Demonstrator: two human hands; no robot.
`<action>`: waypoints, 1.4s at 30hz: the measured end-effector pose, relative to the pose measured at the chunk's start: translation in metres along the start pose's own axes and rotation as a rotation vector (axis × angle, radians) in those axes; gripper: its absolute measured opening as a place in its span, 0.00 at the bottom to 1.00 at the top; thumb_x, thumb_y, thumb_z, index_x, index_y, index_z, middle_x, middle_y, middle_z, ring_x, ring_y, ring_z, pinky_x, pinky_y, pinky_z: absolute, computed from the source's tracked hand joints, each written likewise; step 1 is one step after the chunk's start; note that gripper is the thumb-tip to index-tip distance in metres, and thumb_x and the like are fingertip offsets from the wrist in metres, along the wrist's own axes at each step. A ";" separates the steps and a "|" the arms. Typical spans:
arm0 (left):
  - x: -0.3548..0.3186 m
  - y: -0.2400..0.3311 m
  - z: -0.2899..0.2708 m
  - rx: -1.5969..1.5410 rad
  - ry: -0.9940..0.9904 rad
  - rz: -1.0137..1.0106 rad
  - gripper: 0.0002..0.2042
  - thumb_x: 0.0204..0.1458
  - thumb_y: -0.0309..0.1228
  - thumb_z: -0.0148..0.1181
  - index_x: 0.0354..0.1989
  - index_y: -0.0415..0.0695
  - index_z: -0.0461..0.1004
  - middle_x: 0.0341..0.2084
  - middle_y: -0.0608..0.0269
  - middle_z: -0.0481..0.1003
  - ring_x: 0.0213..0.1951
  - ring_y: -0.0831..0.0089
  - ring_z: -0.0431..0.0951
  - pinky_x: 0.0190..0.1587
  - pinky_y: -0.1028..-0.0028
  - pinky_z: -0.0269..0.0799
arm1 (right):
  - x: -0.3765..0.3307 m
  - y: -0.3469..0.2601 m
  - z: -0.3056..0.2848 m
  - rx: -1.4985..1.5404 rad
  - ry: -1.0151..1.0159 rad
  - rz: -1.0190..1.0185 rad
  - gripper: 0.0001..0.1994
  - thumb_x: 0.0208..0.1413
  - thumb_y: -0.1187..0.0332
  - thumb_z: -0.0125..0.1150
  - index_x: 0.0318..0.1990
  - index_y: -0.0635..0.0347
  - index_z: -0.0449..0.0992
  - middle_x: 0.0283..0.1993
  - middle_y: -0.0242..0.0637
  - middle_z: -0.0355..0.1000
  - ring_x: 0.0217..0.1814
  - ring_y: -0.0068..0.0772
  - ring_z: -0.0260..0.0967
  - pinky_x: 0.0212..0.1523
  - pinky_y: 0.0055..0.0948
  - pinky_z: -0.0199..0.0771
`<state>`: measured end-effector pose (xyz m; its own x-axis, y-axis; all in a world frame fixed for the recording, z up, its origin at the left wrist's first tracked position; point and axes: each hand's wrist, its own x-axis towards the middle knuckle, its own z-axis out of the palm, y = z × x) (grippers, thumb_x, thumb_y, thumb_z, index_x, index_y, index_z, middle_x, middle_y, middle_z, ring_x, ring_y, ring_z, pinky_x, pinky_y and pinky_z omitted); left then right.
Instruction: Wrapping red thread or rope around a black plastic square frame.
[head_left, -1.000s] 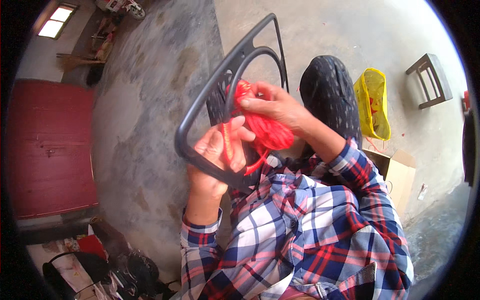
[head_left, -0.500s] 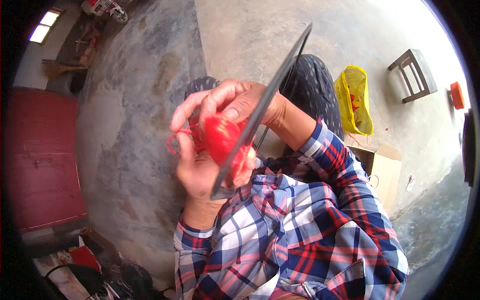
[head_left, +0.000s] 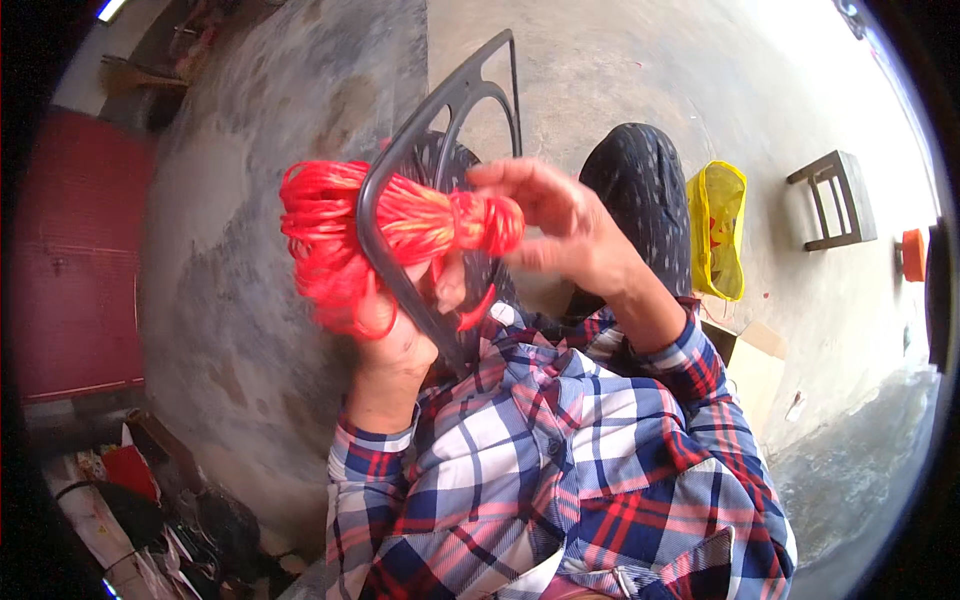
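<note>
A thick looped bundle of shiny red cord [head_left: 320,215] lies in my left hand [head_left: 397,342], whose palm and fingers are mostly hidden behind the strands. The bundle is bound near its right end, where it makes a round knob. Against it stands a black frame [head_left: 378,228] with curved openings, tilted; its rim crosses in front of the cord, and how it is held is hidden. My right hand [head_left: 560,220] is open beside the knob, fingers and thumb apart and slightly blurred. I cannot tell whether its fingertips touch the cord.
My knees, in dark patterned trousers, are in front of me. To the right stand a yellow bag [head_left: 744,240] with red pieces inside, an open cardboard box [head_left: 757,362], a small wooden stool [head_left: 838,200] and an orange object [head_left: 913,255]. Clutter [head_left: 130,510] lies at lower left.
The red bundle has turned and shifted left, so its loops and bound knob now show. My right hand has come off it and opened. The black frame has swung left and shows its openings.
</note>
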<state>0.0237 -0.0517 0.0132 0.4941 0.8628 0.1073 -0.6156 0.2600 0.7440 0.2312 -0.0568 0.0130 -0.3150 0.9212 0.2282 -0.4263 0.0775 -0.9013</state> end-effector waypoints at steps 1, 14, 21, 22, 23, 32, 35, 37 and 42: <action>0.003 0.009 0.017 0.221 0.281 -0.167 0.36 0.41 0.57 0.64 0.54 0.42 0.66 0.43 0.60 0.73 0.31 0.75 0.72 0.25 0.79 0.64 | -0.003 -0.007 0.010 -0.074 0.001 -0.037 0.34 0.44 0.77 0.69 0.61 0.62 0.61 0.53 0.33 0.68 0.54 0.24 0.66 0.54 0.27 0.68; 0.002 0.012 0.012 -0.162 0.159 -0.038 0.27 0.50 0.45 0.54 0.55 0.39 0.66 0.40 0.52 0.73 0.24 0.69 0.69 0.24 0.75 0.61 | 0.008 -0.046 -0.023 0.199 0.269 -0.388 0.24 0.44 0.66 0.67 0.48 0.69 0.70 0.53 0.44 0.69 0.56 0.36 0.68 0.59 0.34 0.63; -0.006 0.017 -0.019 -0.214 0.162 0.008 0.18 0.60 0.41 0.45 0.49 0.41 0.69 0.31 0.51 0.70 0.17 0.72 0.65 0.17 0.77 0.57 | -0.025 -0.015 -0.051 -0.467 0.512 -0.136 0.12 0.49 0.72 0.65 0.42 0.62 0.74 0.42 0.33 0.72 0.46 0.22 0.68 0.50 0.23 0.67; -0.007 0.018 -0.023 -0.240 0.202 -0.006 0.17 0.60 0.42 0.45 0.48 0.42 0.70 0.29 0.51 0.70 0.16 0.73 0.64 0.16 0.77 0.57 | -0.024 -0.011 -0.047 -0.603 0.374 -0.107 0.14 0.48 0.71 0.67 0.43 0.62 0.74 0.40 0.31 0.74 0.43 0.21 0.69 0.46 0.25 0.70; -0.007 0.019 -0.025 -0.189 0.183 -0.023 0.17 0.62 0.43 0.44 0.46 0.41 0.70 0.25 0.53 0.70 0.13 0.73 0.62 0.14 0.77 0.56 | -0.026 -0.001 -0.041 -0.591 0.352 0.041 0.15 0.48 0.69 0.68 0.42 0.63 0.74 0.37 0.31 0.74 0.39 0.21 0.69 0.43 0.26 0.71; -0.006 0.025 0.012 0.136 0.202 -0.035 0.21 0.60 0.37 0.51 0.58 0.37 0.65 0.45 0.48 0.73 0.22 0.77 0.69 0.20 0.77 0.66 | 0.021 0.039 -0.024 -0.839 0.223 0.180 0.24 0.47 0.53 0.71 0.38 0.67 0.72 0.29 0.42 0.73 0.34 0.24 0.70 0.35 0.30 0.71; -0.008 0.012 0.024 0.092 0.228 0.001 0.17 0.59 0.35 0.52 0.55 0.41 0.68 0.44 0.48 0.73 0.23 0.75 0.70 0.19 0.77 0.66 | 0.054 0.029 -0.011 -0.399 0.293 0.084 0.22 0.47 0.56 0.71 0.39 0.66 0.72 0.33 0.38 0.74 0.36 0.25 0.70 0.38 0.29 0.71; -0.013 0.006 0.028 -0.061 0.157 -0.064 0.16 0.59 0.35 0.52 0.53 0.41 0.69 0.38 0.46 0.74 0.21 0.71 0.71 0.19 0.77 0.65 | 0.067 0.012 0.006 0.211 0.151 0.056 0.17 0.49 0.64 0.70 0.42 0.62 0.73 0.37 0.30 0.73 0.37 0.24 0.70 0.42 0.25 0.71; -0.001 0.018 0.040 -0.347 -0.013 -0.252 0.34 0.59 0.58 0.37 0.51 0.32 0.65 0.31 0.43 0.73 0.20 0.64 0.73 0.20 0.73 0.68 | 0.068 0.000 0.020 0.340 -0.251 -0.024 0.15 0.50 0.60 0.68 0.35 0.64 0.76 0.42 0.40 0.74 0.47 0.28 0.69 0.51 0.28 0.68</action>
<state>0.0369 -0.0658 0.0527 0.6619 0.7485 -0.0392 -0.6435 0.5943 0.4823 0.1930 -0.0013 0.0363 -0.4806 0.7957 0.3685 -0.6780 -0.0707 -0.7316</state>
